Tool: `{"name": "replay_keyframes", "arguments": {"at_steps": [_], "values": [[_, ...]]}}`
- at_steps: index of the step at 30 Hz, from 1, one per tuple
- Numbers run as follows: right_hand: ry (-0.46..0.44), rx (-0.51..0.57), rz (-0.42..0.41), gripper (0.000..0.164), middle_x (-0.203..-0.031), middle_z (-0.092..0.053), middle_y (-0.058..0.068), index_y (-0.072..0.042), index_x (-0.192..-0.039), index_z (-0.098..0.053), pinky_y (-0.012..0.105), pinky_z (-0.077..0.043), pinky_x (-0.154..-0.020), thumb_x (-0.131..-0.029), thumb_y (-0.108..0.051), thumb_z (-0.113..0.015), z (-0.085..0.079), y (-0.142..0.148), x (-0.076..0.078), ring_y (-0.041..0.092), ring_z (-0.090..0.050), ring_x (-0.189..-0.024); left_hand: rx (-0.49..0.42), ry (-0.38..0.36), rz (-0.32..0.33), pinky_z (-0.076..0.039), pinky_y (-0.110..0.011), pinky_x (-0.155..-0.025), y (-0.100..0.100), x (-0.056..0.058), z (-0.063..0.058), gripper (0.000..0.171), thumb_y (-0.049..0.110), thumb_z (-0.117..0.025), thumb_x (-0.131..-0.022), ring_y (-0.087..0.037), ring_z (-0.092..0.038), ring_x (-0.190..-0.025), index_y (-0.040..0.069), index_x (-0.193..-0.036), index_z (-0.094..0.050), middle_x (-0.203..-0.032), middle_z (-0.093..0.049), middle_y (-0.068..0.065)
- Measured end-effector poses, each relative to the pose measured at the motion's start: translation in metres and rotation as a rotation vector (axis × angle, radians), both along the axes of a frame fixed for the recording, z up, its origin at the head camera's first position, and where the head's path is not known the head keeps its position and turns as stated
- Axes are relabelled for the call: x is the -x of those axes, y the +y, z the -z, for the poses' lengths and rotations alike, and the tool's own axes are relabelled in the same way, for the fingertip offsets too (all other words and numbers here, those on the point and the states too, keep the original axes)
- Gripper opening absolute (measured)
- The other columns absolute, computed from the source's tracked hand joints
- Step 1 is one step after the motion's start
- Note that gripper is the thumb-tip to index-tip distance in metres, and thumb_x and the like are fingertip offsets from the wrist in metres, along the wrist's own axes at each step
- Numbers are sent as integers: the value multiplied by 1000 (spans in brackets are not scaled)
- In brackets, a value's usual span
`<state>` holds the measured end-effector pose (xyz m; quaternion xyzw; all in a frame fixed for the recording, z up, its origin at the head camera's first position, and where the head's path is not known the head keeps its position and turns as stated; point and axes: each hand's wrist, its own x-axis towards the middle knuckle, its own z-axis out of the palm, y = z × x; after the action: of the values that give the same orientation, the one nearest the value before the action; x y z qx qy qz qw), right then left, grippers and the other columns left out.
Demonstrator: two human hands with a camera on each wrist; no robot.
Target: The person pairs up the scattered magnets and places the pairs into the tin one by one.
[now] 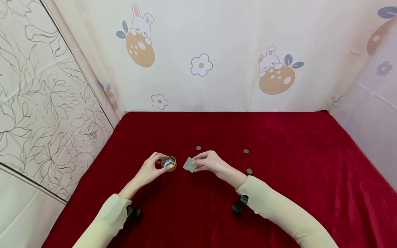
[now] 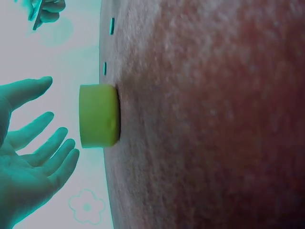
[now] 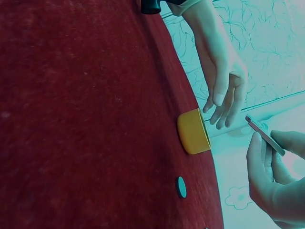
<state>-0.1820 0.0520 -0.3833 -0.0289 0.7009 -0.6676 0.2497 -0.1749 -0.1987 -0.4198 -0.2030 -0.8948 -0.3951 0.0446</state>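
A small round tin (image 1: 172, 168), orange-yellow outside and silvery inside, stands upright on the red cloth with its mouth up. My left hand (image 1: 151, 168) is at the tin's left side in the head view. The left wrist view shows its fingers spread above the yellow tin (image 2: 98, 116), with a gap between them. In my right hand (image 1: 210, 161), thumb and fingers pinch thin grey square-cornered plates (image 1: 189, 165), which overlap in a step. These plates (image 3: 267, 136) are held edge-on above the cloth in the right wrist view, to the right of the tin in the head view.
Three flat grey discs lie on the cloth: one disc (image 1: 198, 148) beyond my right hand, another (image 1: 246, 151) farther right, and a third (image 1: 249, 171) close to my right wrist. A patterned curtain (image 1: 201, 89) borders the table's far edge.
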Motion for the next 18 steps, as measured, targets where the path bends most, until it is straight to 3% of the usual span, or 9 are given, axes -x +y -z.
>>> {"name": "replay_keyframes", "arguments": {"at_steps": [11, 18], "values": [[-5, 51, 39, 27, -101, -59, 23, 13, -105, -58, 40, -47, -80, -82, 0, -58, 10, -18, 10, 17, -61, -73, 22, -78, 14, -43, -42, -85, -7, 10, 4, 52, 20, -72, -74, -28, -51, -100, 1, -118, -53, -113, -50, -12], [-15, 78, 85, 26, -101, -59, 23, 13, -105, -59, 38, -48, -77, -82, 0, -59, 18, -29, 13, 19, -63, -75, 29, -175, 11, -43, -42, -86, -9, 15, 7, 61, 20, -72, -74, -32, -50, -107, -1, -125, -46, -121, -47, -15]]}}
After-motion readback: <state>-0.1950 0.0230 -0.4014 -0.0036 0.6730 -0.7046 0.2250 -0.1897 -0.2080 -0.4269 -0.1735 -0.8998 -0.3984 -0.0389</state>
